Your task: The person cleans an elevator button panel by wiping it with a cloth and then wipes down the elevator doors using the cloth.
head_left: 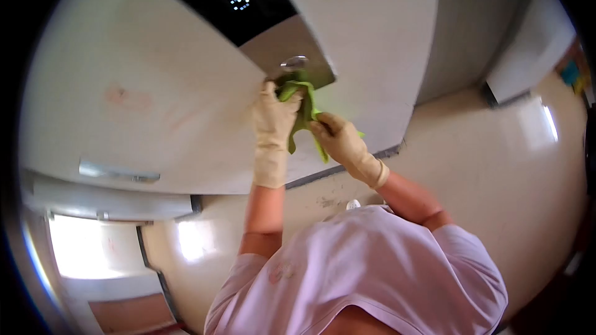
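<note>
A green cloth (303,119) hangs in loose folds between my hands, just below the lower end of a wall panel (288,46). That panel has a black display with lit white characters and a metal part with a round button (293,63). My left hand (274,113), in a cream rubber glove, is closed on the cloth's upper part close under the button. Lower and to the right, my right hand (341,141), gloved the same way, pinches the cloth's edge. Some left fingertips are hidden behind the cloth at the panel.
The pale wall (180,105) carries reddish smudges and a small metal plate (118,172) at lower left. Shiny beige floor (472,161) runs along the wall's dark base. A bright window or doorway (84,245) shows at lower left. Colored items (572,71) stand at far right.
</note>
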